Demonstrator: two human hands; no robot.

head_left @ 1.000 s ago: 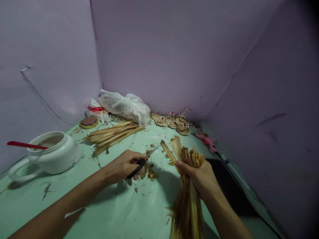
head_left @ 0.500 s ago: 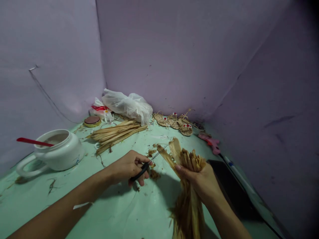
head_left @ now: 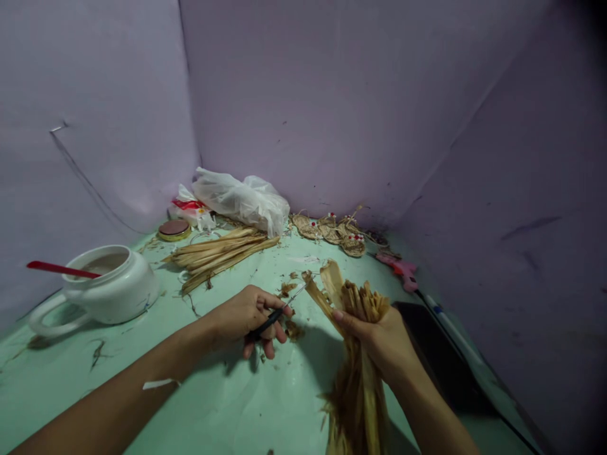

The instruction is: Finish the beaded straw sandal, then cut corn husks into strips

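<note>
My left hand (head_left: 262, 319) is closed on the black handles of a pair of scissors (head_left: 271, 321), whose blades point up and right. Just past the blade tips is the frayed end of one dried leaf strip (head_left: 317, 294). My right hand (head_left: 386, 338) wraps round a thick bundle of dried, straw-coloured leaf strips (head_left: 366, 303); the thumb presses across its front. The bundle's lower part hangs toward me and runs off the bottom of the view. Small brown trimmings (head_left: 294, 330) lie on the table below the scissors.
A white pot-shaped mug (head_left: 118, 291) with a red stick stands at left. Behind are more dried strips (head_left: 222, 249), a round tin (head_left: 174, 229), a plastic bag (head_left: 244, 199) and woven pieces with beads (head_left: 332, 230). At right lie a pink glue gun (head_left: 403, 270) and a dark flat object (head_left: 436, 354).
The scissors' blades have drawn slightly back from the strip's end and look more closed. My right hand keeps its hold on the bundle; the view has shifted a little.
</note>
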